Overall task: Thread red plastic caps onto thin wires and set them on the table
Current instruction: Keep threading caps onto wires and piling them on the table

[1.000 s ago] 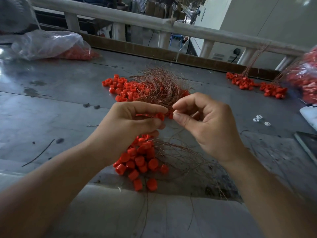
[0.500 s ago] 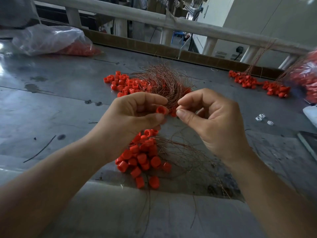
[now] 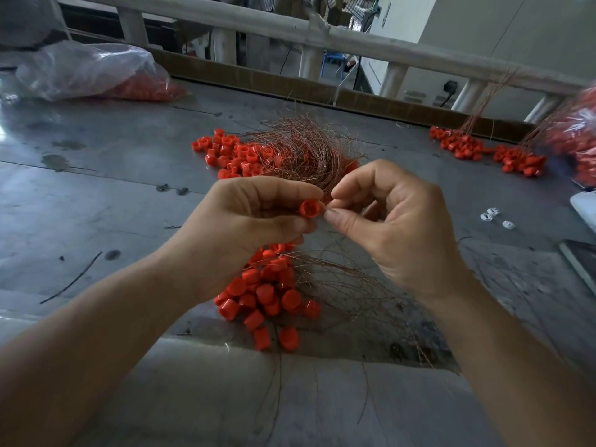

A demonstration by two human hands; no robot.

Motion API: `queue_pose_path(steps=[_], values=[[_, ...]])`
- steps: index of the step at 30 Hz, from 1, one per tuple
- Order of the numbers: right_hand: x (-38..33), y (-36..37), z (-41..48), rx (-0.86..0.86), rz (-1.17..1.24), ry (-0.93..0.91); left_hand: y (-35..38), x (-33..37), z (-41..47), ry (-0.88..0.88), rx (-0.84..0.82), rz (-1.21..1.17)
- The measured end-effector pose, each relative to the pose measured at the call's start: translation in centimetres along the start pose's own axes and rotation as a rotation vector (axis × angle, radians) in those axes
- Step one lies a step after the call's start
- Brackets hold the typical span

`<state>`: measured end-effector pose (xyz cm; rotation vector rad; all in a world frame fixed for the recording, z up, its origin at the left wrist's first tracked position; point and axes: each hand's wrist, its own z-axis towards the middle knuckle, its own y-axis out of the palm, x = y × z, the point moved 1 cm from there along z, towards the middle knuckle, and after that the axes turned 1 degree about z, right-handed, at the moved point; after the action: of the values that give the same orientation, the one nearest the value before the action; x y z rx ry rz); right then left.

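Note:
My left hand (image 3: 248, 221) pinches one red plastic cap (image 3: 309, 209) between thumb and fingers, its open end facing me. Right beside it, my right hand (image 3: 390, 221) pinches a thin wire at the cap's right edge; the wire itself is too fine to trace. Below my hands lies a pile of red caps on wires (image 3: 267, 291), their copper strands fanning to the right. Farther back sits a heap of loose red caps (image 3: 232, 156) under a tangle of copper wires (image 3: 306, 150).
The grey metal table (image 3: 96, 195) carries a clear plastic bag of red caps (image 3: 93, 72) at the back left and more wired caps (image 3: 483, 150) at the back right beside another red-filled bag (image 3: 577, 133). Small white pieces (image 3: 493, 217) lie to the right. A white railing (image 3: 290, 27) runs behind.
The cap in my left hand has turned so its open end shows. Both hands stay close together at the same spot; the view has shifted slightly.

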<state>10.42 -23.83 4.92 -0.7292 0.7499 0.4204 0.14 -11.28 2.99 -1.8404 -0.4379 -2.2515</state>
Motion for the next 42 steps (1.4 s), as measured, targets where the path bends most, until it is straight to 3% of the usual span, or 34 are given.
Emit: queue_pose_path(steps=[23,28,34,42], values=[[0.02,-0.15,-0.06,0.005,-0.024,0.057,-0.21,-0.18,-0.1,0.017,0.003,-0.012],[0.01,-0.2,-0.01,-0.007,0.081,0.127,-0.25,-0.26,0.02,0.022,0.017,-0.139],[0.25,-0.13,0.0,-0.041,0.372,0.312,0.12,-0.09,-0.02,0.019,-0.037,-0.25],[0.66,0.45,-0.13,-0.121,0.44,0.373,0.37,-0.08,-0.04,-0.044,-0.036,-0.268]])
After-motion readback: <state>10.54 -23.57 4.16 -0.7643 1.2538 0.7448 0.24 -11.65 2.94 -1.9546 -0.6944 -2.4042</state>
